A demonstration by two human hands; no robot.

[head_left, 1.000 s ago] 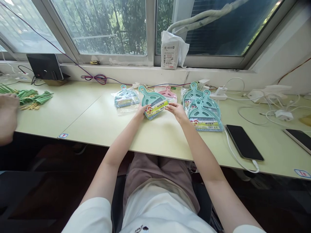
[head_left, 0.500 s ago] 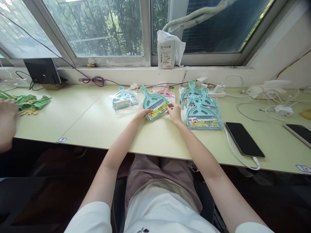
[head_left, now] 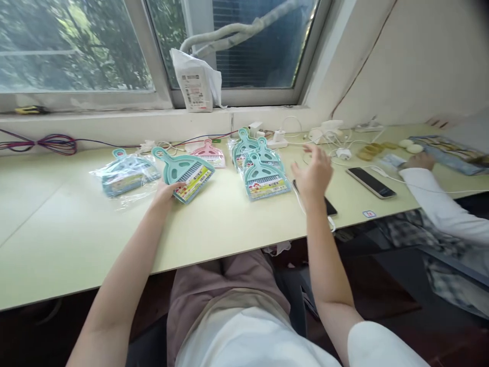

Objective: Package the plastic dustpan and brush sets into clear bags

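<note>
My left hand (head_left: 167,193) grips the lower left edge of a mint-green dustpan and brush set (head_left: 187,173), tilted, with a printed label across its front. Raised above a black phone (head_left: 330,208), my right hand (head_left: 314,173) is empty, its fingers apart. Between my hands several mint-green sets in clear wrap overlap, the nearest wrapped dustpan set (head_left: 266,178) lying in front. A pink dustpan set (head_left: 209,153) lies behind the one I hold. Left of my left hand are bagged mint-green dustpan sets (head_left: 128,173) in loose clear plastic.
White cables and chargers (head_left: 332,135) run along the back of the table (head_left: 229,224). A second phone (head_left: 370,182) lies farther right. At the right, another person's hand (head_left: 419,161) rests near yellowish items. A white package (head_left: 196,86) stands on the sill.
The view has swung to the right. My right hand has let go of the dustpan set and moved right, over the phone. My left hand still holds the set.
</note>
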